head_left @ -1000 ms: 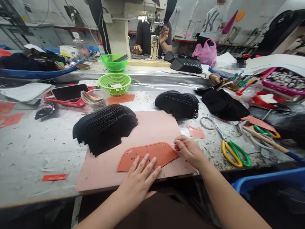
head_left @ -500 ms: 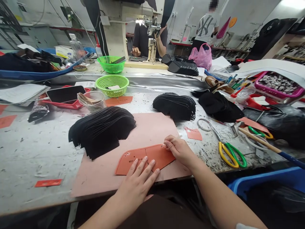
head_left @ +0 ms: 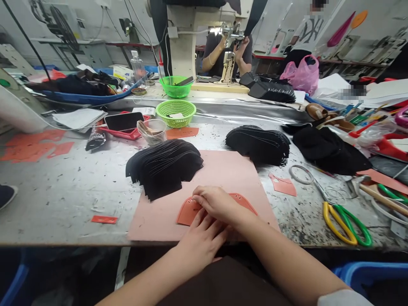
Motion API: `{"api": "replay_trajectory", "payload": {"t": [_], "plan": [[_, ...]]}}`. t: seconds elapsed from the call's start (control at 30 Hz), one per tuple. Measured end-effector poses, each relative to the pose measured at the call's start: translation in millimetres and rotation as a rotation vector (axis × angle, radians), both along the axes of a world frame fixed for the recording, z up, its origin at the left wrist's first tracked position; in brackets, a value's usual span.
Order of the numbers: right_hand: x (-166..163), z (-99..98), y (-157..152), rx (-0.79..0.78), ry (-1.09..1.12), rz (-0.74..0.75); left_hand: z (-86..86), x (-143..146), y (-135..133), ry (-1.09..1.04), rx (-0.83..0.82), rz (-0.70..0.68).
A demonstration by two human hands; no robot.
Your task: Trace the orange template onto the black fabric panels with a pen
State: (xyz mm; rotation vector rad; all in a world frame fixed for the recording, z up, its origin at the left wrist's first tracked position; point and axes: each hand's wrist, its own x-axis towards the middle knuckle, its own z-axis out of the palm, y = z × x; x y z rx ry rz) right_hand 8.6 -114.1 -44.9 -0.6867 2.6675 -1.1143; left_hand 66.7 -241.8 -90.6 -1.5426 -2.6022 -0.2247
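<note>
An orange-red pattern piece (head_left: 185, 214) with a curved top edge and small slits lies on a pale pink sheet (head_left: 153, 225) at the table's front edge. Spread flat, my left hand (head_left: 204, 233) presses on its middle. My right hand (head_left: 218, 206) crosses over the left, its fingers pinched at the piece's upper left edge. Whatever sits in that pinch is too small to make out. Behind my hands, a fanned stack of black cut pieces (head_left: 162, 165) rests partly on the sheet. A second black stack (head_left: 258, 144) stands farther right.
Yellow-and-green-handled scissors (head_left: 344, 223) lie at right, near a roll of tape (head_left: 301, 174) and a small orange piece (head_left: 282, 185). Behind are a green basket (head_left: 176, 114), a clear cup (head_left: 152, 131) and a phone (head_left: 124, 122). Across the table a person sits at a sewing machine (head_left: 228, 68).
My right hand has moved from the pattern piece's right part to its upper left edge, now crossing my left hand. The view has turned left. The person opposite has raised both hands to the machine.
</note>
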Motion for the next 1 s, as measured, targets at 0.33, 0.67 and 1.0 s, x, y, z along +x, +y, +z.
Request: {"api": "replay_trajectory", "payload": {"t": [0.33,0.67,1.0], "plan": [[-4.9,-0.8,-5.4,0.025,-0.034,0.006,-4.2,2.0,1.3,0.025,0.103,0.004],[0.5,3.0,-7.0,-0.043,-0.080,0.017,-5.7,3.2,0.7,-0.021,0.095,0.005],[-0.3,1.2,-11.6,-0.005,-0.040,0.023,1.9,2.2,-1.9,-0.144,0.075,-0.020]]}}
